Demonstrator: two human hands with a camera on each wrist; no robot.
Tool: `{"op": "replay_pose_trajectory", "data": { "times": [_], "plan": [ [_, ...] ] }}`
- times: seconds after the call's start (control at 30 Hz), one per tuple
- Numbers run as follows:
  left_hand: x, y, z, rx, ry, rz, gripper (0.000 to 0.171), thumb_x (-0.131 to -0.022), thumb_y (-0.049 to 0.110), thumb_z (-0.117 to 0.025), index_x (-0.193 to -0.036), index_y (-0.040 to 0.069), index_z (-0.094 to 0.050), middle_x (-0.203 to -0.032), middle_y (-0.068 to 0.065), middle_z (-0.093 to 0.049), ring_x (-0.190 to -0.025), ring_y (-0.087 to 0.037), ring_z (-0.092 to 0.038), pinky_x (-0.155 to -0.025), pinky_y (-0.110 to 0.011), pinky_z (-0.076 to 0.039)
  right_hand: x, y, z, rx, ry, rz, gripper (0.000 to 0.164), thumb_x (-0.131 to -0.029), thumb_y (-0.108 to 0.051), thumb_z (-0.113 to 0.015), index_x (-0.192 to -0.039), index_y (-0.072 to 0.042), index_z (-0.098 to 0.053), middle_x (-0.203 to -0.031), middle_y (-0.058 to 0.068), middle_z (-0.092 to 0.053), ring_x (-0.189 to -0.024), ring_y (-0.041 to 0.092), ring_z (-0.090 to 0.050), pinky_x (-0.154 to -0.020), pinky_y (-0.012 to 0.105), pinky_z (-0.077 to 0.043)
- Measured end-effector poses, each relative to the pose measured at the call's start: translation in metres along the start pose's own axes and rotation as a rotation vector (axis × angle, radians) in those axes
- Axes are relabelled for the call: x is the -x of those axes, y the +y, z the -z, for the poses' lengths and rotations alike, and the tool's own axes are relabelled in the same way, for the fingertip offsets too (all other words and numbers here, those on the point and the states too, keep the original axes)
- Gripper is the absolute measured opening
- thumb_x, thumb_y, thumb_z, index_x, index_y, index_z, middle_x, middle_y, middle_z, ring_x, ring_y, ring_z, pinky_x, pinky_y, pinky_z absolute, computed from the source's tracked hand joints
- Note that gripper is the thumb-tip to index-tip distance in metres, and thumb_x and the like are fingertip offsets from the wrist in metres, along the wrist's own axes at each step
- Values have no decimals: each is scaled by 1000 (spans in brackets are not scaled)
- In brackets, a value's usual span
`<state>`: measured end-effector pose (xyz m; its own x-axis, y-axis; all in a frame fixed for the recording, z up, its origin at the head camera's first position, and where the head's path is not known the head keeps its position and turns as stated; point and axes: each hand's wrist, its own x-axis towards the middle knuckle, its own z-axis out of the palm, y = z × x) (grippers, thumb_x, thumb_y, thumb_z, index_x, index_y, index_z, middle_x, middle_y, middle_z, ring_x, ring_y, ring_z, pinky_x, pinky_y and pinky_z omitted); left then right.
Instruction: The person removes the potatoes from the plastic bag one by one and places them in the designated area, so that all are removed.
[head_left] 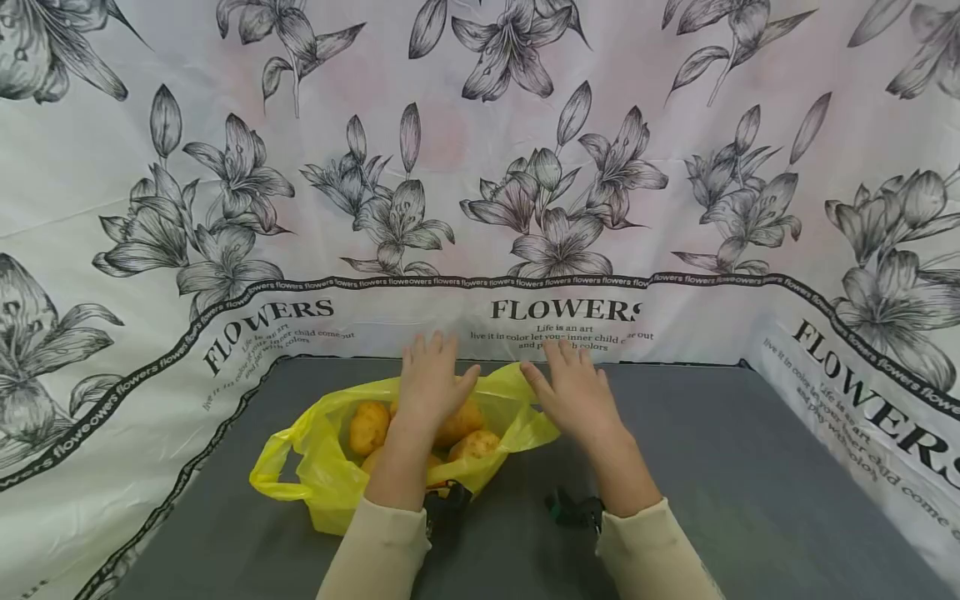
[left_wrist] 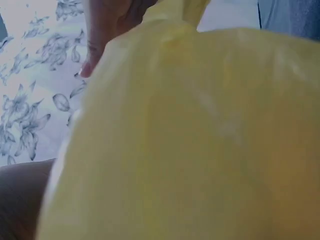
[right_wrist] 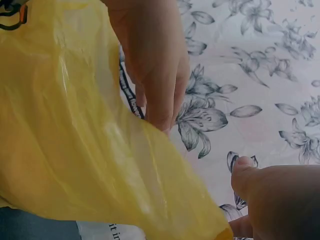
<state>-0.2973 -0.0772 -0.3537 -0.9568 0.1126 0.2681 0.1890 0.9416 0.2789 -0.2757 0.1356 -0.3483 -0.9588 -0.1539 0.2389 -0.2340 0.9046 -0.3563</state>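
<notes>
A yellow plastic bag (head_left: pixel 328 487) lies open-mouthed on the grey table, its left handle loop spread to the side. Inside it are several potatoes (head_left: pixel 369 427). My left hand (head_left: pixel 435 379) is over the bag's mouth, fingers straight and thumb spread, and part of the potatoes is hidden behind the forearm. Beside the bag's raised right side, my right hand (head_left: pixel 573 396) has its fingers extended and thumb apart; whether it touches the plastic cannot be told. Yellow plastic (left_wrist: pixel 175 135) fills most of the left wrist view. In the right wrist view, the bag's edge (right_wrist: pixel 165 185) stretches down towards a hand.
The grey table (head_left: pixel 720 467) extends to the right of the bag. White floral cloth (head_left: pixel 465 325) printed with "FLOWERS" stands around the back and both sides. Dark camera mounts (head_left: pixel 573 508) sit at the wrists.
</notes>
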Motion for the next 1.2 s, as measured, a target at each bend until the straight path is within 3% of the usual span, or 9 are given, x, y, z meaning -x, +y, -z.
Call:
{"op": "replay_pose_trajectory", "data": {
  "times": [0.27,0.6,0.97,1.2],
  "plan": [
    [17,-17,2,37,37,30,66,-92,55,-48,-142,14,-42,-143,-14,-41,-137,-41,-21,-110,-54,-8,7,-1,-13,-63,21,124,71,-95,-59,-32,-147,-10,-32,-151,17,-26,-137,39,-23,-104,58,-24],
    [37,-22,21,17,115,4,55,-92,47,-53,-134,12,-52,-132,-9,-54,-122,-34,-47,-105,-57,-23,7,-8,-7,-106,73,217,69,-93,-60,-40,-145,-15,-36,-150,13,-29,-136,33,-29,-103,54,-29],
    [48,-29,39,-40,116,-8,50,-92,44,-55,-128,11,-57,-126,-9,-58,-117,-32,-52,-101,-57,-29,9,-18,1,-182,198,336,50,-93,-42,-56,-136,-20,-48,-140,1,-46,-128,23,-42,-98,47,-38],
    [59,-34,40,-70,119,-8,47,-92,42,-54,-127,10,-58,-123,-11,-59,-115,-32,-53,-100,-57,-30,14,-22,4,-206,280,384,42,-91,-34,-61,-129,-20,-55,-136,-4,-47,-115,19,-53,-87,41,-47]
  ]
}}
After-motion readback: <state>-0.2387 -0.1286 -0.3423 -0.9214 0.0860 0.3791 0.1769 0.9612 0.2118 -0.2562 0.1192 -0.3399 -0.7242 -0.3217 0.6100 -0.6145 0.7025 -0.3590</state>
